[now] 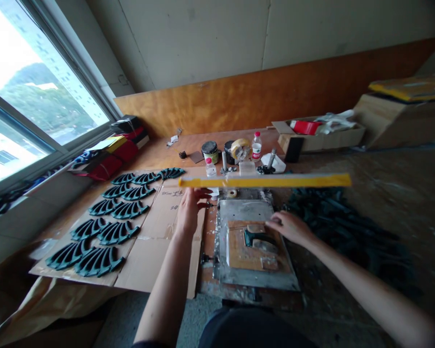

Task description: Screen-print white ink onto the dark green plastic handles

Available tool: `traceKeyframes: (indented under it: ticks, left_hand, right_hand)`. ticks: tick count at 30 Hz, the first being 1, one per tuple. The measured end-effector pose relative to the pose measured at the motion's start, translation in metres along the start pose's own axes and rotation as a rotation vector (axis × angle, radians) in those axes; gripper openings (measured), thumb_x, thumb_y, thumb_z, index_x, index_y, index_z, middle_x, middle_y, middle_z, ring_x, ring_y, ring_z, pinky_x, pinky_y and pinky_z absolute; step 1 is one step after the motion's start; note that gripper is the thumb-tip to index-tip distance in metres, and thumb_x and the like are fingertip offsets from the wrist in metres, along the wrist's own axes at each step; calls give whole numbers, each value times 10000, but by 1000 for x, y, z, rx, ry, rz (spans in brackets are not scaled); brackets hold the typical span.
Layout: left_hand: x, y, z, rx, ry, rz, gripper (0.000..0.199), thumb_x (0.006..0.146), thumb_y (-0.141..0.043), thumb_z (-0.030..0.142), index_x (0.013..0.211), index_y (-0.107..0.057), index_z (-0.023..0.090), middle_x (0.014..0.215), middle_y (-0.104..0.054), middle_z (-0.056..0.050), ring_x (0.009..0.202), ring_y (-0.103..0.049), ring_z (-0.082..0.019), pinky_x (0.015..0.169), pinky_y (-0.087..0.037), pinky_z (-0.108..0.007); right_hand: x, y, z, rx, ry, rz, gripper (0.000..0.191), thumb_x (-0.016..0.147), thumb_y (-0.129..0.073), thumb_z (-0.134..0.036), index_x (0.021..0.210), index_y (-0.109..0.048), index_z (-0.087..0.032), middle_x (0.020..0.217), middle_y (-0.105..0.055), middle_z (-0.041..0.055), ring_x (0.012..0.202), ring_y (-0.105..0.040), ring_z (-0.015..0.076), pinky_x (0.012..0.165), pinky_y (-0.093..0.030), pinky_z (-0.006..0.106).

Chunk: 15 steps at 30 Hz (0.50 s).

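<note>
My left hand is raised below the left end of a long yellow-edged bar, its fingers apart and pointing right. Whether they touch the bar I cannot tell. My right hand is at the upper right corner of a wooden block, fingers curled together; anything between them is hidden. On that block lies a dark green curved plastic piece, beside pale pads. Beneath the block is a grey metal plate.
Several dark green fan-shaped pieces lie in rows on cardboard at left. A heap of dark green parts lies at right. Behind the bar stand a paint can, a tape roll and a red-capped bottle.
</note>
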<state>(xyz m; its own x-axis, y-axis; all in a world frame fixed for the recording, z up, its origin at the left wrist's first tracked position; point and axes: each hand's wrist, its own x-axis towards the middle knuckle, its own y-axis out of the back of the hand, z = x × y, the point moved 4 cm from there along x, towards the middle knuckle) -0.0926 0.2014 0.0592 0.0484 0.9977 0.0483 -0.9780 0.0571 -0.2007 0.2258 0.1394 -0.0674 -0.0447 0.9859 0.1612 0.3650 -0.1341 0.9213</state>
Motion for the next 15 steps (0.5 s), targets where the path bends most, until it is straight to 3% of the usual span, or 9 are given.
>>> traceKeyframes:
  ticks: [3,5,7,8,9,11,13,15]
  left_hand:
    - [10,-9,5,-66,-26,50,532,857,-429,657,958,-606,166,889,-682,-72,795,-638,-144,584,-481,-200]
    - [-8,-12,-15,-78,41,128,564,817,-474,684,1011,-588,167,855,-685,-65,719,-639,-135,555,-472,-198]
    - [-47,-22,-58,-43,315,68,653,746,-518,740,1015,-593,149,802,-692,-84,617,-629,-149,482,-447,-208]
    - [-73,-33,-86,0,561,-99,703,694,-550,767,994,-608,134,793,-697,-113,604,-637,-181,451,-440,-229]
    - [-100,-42,-110,14,716,-209,711,687,-562,765,1027,-613,142,874,-708,-140,680,-667,-219,455,-453,-245]
    - [-139,-51,-147,-79,847,-235,659,724,-519,758,1010,-623,174,949,-706,-133,799,-679,-235,515,-485,-260]
    - [-152,-44,-170,-161,887,-108,551,764,-515,695,946,-619,185,902,-701,-98,789,-671,-205,553,-486,-252]
    - [-142,-15,-181,-77,848,48,475,783,-510,638,877,-602,181,762,-676,-59,663,-643,-171,526,-454,-236]
  right_hand:
    - [-23,-39,-24,-79,37,-110,171,821,-639,-347,758,-601,-192,889,-650,75,877,-616,233,737,-465,312]
    - [-30,-50,-39,-96,-16,-127,91,847,-603,-251,804,-576,-175,868,-650,92,857,-620,231,715,-462,308]
    - [-38,-53,-58,-61,-91,-95,83,906,-518,-229,862,-559,-172,810,-646,81,773,-622,203,668,-459,290]
    - [-44,-53,-70,-31,-116,-50,106,929,-481,-241,884,-552,-177,801,-642,76,751,-618,197,657,-459,288]
    - [-50,-52,-83,6,-119,3,121,941,-458,-255,899,-547,-184,815,-641,74,759,-615,197,664,-464,293]
    - [-62,-51,-111,118,-19,73,107,937,-461,-257,911,-548,-201,879,-640,71,836,-608,206,725,-478,310]
    - [-68,-48,-126,220,187,41,97,923,-472,-213,923,-569,-214,942,-640,51,918,-591,202,808,-477,319]
    - [-63,-39,-107,241,306,2,182,911,-449,-140,952,-605,-222,997,-643,36,984,-570,188,878,-460,317]
